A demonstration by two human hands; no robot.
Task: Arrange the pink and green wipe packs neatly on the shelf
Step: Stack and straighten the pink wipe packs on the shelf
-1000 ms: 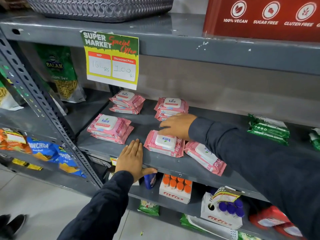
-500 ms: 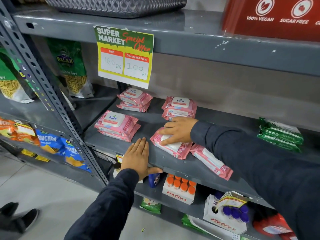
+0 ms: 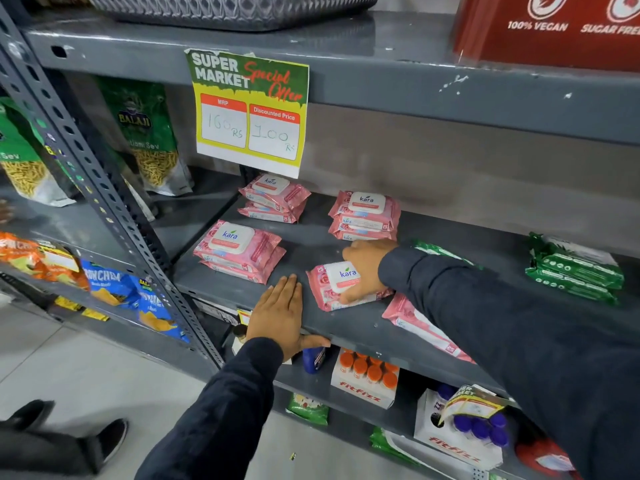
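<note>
Grey metal shelf in a shop aisle, tiled floor.
Right hand clamped on pink pack; left hand flat, fingers together; three pink stacks, one green.

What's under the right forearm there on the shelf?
A pink pack lies flat near the shelf front edge, its far end hidden by the sleeve. Behind the right hand, part of a green pack shows. Anything else there is covered.

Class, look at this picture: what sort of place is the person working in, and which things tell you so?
Most likely a supermarket aisle. A "Super Market Special Offer" price card hangs from a grey metal shelf stocked with pink wipe packs and bagged snacks.
</note>
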